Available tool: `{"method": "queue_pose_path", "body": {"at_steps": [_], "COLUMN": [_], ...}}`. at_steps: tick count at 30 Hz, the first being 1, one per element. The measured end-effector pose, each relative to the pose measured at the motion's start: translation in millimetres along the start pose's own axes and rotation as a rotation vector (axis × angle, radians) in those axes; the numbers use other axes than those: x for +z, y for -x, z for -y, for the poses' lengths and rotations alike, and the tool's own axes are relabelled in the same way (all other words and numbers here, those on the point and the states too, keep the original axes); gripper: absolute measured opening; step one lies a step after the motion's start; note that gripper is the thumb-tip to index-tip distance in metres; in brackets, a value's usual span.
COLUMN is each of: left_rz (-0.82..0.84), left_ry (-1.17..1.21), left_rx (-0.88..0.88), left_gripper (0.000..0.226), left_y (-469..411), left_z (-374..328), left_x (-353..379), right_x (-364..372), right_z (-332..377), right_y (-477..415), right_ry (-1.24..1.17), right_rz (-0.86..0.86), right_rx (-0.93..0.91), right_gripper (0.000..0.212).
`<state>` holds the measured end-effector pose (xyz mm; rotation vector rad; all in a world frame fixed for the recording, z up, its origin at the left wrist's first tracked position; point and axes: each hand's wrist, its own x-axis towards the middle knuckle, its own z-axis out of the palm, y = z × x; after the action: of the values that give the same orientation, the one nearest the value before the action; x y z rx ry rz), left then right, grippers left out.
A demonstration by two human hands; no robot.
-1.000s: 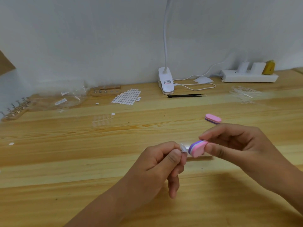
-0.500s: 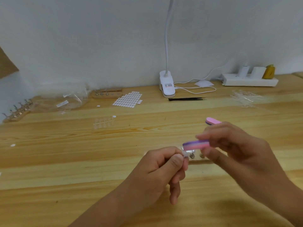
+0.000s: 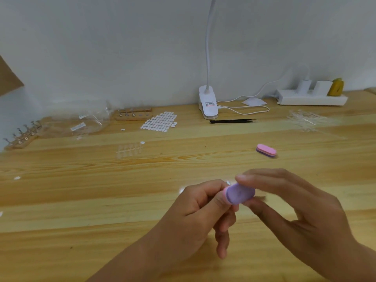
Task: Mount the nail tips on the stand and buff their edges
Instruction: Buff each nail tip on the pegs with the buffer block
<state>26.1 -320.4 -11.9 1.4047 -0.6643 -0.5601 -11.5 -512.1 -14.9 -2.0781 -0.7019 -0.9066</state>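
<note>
My left hand (image 3: 200,208) pinches a small clear nail tip (image 3: 228,182) between thumb and forefinger; only a glint of it shows above the fingers. My right hand (image 3: 293,210) holds a small pink and purple buffer block (image 3: 240,195), purple face toward me, pressed against the tip. The stand under my hands is hidden. A strip of clear nail tips (image 3: 129,150) lies on the table to the far left. A wooden stand with metal holders (image 3: 20,137) sits at the left edge, another wooden stand (image 3: 133,115) by the wall.
A second pink buffer block (image 3: 266,150) lies right of centre. A sheet of white adhesive tabs (image 3: 159,123), black tweezers (image 3: 233,121), a clip lamp (image 3: 208,104), a power strip (image 3: 311,98), clear bags (image 3: 81,125) and more clear tips (image 3: 307,119) line the back.
My right hand has turned the buffer so its purple face shows and slid it left over the tip. My left hand holds its place.
</note>
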Motion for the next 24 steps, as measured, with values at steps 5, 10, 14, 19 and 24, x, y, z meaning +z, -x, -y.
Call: {"method": "queue_pose_path", "body": {"at_steps": [5, 10, 14, 19, 24], "left_rz": [-0.024, -0.028, -0.042, -0.035, -0.056], "left_ry": [-0.013, -0.035, -0.038, -0.036, -0.05], "left_rx": [-0.03, -0.007, -0.016, -0.009, 0.015], "left_gripper": [0.026, 0.027, 0.026, 0.026, 0.027], "left_y": [1, 1, 1, 0, 1], "left_z": [0, 0, 0, 1, -1], "left_x": [-2, -1, -3, -1, -5], "right_x": [-7, -2, -8, -2, -11], "right_z": [-13, -5, -15, -8, -24], "right_y": [-2, -1, -1, 1, 1], "right_ry": [0.097, 0.06, 0.136, 0.077, 0.192], "right_rz": [-0.005, -0.009, 0.014, 0.007, 0.024], "right_rx": [0.0, -0.06, -0.039, -0.08, -0.038], "right_gripper": [0.022, 0.018, 0.02, 0.018, 0.024]}}
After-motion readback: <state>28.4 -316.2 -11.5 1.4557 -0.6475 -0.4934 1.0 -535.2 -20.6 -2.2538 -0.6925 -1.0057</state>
